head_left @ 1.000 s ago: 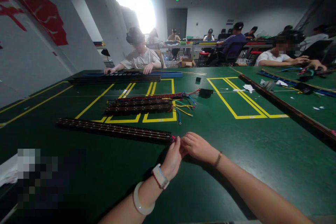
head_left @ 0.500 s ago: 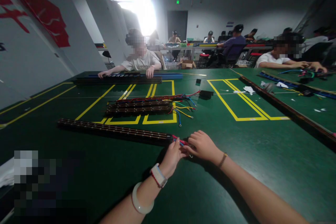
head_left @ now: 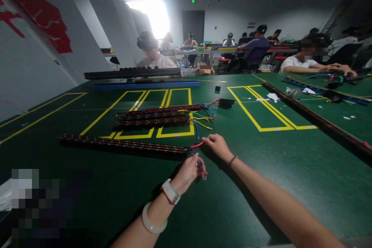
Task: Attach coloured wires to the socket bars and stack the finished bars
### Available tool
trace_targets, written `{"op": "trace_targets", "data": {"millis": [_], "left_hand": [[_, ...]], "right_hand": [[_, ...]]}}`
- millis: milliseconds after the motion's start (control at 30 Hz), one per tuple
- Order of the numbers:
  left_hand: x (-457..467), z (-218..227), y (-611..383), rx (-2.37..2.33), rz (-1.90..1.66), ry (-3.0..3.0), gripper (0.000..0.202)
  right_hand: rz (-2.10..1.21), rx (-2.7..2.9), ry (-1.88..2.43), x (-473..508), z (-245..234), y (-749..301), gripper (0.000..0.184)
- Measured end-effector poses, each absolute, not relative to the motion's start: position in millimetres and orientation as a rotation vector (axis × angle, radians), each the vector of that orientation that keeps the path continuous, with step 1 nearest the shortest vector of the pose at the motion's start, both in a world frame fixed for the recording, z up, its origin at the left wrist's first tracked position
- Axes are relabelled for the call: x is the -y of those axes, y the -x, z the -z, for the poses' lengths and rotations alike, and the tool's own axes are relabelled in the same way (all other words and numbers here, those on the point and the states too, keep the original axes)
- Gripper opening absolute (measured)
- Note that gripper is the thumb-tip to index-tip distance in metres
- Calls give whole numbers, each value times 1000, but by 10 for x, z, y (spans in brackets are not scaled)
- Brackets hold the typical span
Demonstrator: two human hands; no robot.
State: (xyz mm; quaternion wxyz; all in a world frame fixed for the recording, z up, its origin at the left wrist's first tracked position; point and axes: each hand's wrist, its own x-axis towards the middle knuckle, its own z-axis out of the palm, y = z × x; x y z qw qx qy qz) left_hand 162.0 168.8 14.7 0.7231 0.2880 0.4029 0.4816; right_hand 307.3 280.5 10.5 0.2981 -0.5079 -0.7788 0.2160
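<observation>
A long dark bar (head_left: 124,146) with rows of copper-coloured strips lies on the green table, wires coming from its right end. My right hand (head_left: 216,146) pinches a red wire (head_left: 197,145) and holds it out to the right of that end. Just below, my left hand (head_left: 190,170) is closed around a blue wire (head_left: 200,164), whose bundle ends in a ring terminal (head_left: 204,177) beneath the fingers. How many wires the left hand holds is hidden. Behind lie shorter, similar bars (head_left: 151,120) with yellow, blue, red and green wires.
Yellow tape (head_left: 174,135) marks rectangles on the table. A black block (head_left: 226,103) sits behind the wires. At right lies another long bar (head_left: 314,120), with paper scraps (head_left: 273,97) beside it. Across the table, a person (head_left: 154,52) is behind a raised black bar (head_left: 130,72) and a blue channel (head_left: 145,85).
My right hand has moved up and away from my left, drawing the red wire out. The left hand stays near the bar's end. Across the table, a black bar has been lifted.
</observation>
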Motion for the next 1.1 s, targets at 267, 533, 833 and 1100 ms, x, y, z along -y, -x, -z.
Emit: {"op": "trace_targets", "data": {"millis": [267,533,833,1100], "left_hand": [[-1647,-233,-1663,-933,-1087,-609,31],[-1629,-274,-1563,-1108,-947,-783,38],[-1710,-324,-1378,-1225,-680,-988,48],[-1709,-302,-1420,-1102,-862,-811,50]], "right_hand": [[-370,2187,1263,-2674,-87,-3198,35],[-430,2173,1217,-2586,-129,-3251,32],[-450,2258,1171,-2591,-108,-3239,30],[-290,2319,1031,-2365,-277,-3192,46]]}}
